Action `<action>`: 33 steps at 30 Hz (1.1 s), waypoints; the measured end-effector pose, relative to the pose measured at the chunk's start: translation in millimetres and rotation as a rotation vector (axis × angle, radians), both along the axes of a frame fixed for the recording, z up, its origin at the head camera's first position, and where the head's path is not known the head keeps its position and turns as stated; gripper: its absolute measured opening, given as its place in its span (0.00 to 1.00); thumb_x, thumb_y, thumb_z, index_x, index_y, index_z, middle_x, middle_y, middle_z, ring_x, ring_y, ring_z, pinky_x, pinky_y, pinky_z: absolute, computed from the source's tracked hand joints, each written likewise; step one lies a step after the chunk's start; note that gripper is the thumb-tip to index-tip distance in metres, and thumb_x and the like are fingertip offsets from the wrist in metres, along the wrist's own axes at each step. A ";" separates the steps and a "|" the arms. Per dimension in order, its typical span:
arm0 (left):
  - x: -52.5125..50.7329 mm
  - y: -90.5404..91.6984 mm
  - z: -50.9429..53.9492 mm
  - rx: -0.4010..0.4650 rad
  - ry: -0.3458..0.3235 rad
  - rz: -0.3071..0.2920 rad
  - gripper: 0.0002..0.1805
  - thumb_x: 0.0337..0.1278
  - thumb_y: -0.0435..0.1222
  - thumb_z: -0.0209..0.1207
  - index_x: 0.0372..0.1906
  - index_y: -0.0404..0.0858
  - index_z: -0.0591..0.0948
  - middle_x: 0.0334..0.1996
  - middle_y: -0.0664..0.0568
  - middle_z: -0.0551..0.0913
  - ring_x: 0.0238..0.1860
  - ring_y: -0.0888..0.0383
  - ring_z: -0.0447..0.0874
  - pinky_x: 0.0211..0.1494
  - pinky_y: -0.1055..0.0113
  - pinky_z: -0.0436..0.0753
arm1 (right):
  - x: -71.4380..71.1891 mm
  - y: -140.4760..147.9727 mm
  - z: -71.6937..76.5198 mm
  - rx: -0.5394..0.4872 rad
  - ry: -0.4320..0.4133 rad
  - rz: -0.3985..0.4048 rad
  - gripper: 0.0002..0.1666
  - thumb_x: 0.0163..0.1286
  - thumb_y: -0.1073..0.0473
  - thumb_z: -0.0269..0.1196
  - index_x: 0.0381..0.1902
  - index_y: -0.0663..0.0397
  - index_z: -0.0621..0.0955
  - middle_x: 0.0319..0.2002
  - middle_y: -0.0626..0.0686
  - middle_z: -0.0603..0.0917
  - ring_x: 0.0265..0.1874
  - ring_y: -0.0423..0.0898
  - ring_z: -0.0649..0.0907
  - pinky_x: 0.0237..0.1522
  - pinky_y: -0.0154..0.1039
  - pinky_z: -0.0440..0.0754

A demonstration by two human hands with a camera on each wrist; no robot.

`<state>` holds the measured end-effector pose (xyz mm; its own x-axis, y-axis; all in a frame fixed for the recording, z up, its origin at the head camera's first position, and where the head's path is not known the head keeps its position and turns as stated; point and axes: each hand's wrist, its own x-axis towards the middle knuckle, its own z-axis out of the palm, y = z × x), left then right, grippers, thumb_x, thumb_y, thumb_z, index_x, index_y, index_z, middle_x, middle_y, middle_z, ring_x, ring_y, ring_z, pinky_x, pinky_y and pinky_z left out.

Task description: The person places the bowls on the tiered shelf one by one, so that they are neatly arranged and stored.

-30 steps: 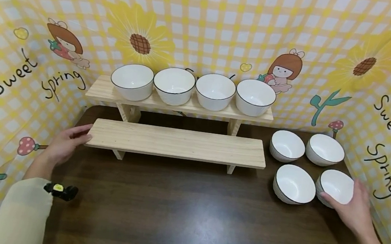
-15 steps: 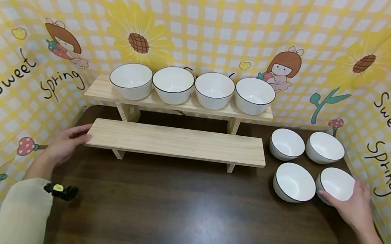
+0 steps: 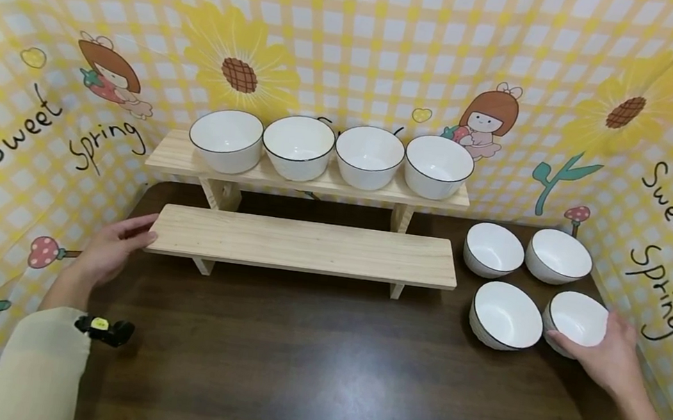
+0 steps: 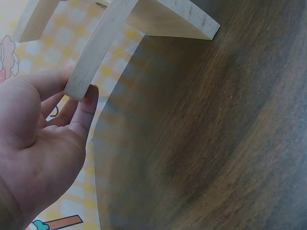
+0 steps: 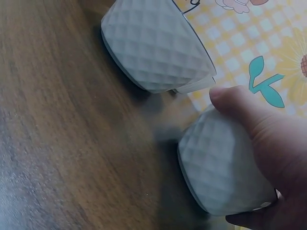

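Observation:
My left hand (image 3: 107, 250) pinches the left end of the lower board of a two-tier wooden shelf (image 3: 307, 245). In the left wrist view, the board's end (image 4: 98, 52) lies between the thumb and fingers (image 4: 84, 112). At the right, my right hand (image 3: 612, 349) grips a white bowl (image 3: 578, 317) with a dark rim, which stands on the table. From the right wrist, that bowl's diamond-textured side (image 5: 220, 163) shows, with the thumb near its rim. Another white bowl (image 3: 506, 316) stands just left of it, and two more bowls (image 3: 494, 250) sit behind.
Several white bowls (image 3: 369, 158) stand in a row on the upper board (image 3: 170, 151) of the shelf. A brown wooden table (image 3: 291, 372) lies beneath everything. Yellow checked cloth (image 3: 357, 44) with printed flowers hangs at the back and along both sides.

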<state>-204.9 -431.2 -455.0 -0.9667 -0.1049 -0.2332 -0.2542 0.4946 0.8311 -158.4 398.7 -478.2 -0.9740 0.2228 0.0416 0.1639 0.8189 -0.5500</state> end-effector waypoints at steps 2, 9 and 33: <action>0.1 0.2 0.3 0.000 0.002 0.001 0.41 0.73 0.55 0.54 0.81 0.40 0.58 0.78 0.34 0.54 0.70 0.46 0.62 0.67 0.63 0.71 | 0.1 0.4 1.1 -0.001 0.003 0.010 0.71 0.57 0.44 0.75 0.73 0.84 0.46 0.66 0.88 0.48 0.58 0.83 0.60 0.55 0.75 0.63; -0.4 0.7 0.9 -0.006 -0.003 -0.001 0.41 0.73 0.55 0.54 0.80 0.40 0.58 0.78 0.35 0.55 0.69 0.48 0.64 0.71 0.53 0.69 | 0.8 1.9 3.4 0.006 0.002 0.032 0.69 0.58 0.44 0.75 0.71 0.86 0.48 0.63 0.90 0.51 0.58 0.82 0.59 0.53 0.74 0.63; -1.2 0.9 2.3 0.018 -0.012 0.006 0.42 0.72 0.56 0.55 0.80 0.40 0.58 0.79 0.35 0.53 0.70 0.46 0.62 0.74 0.44 0.62 | 8.2 8.3 16.7 0.066 0.103 0.053 0.60 0.54 0.47 0.77 0.65 0.84 0.59 0.55 0.85 0.59 0.52 0.77 0.63 0.47 0.71 0.66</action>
<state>-206.1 -430.2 -452.7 -0.9633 -0.1062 -0.2464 -0.2667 0.4784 0.8366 -150.2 407.0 -461.5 -0.9740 0.1648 0.1553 0.0648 0.8599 -0.5063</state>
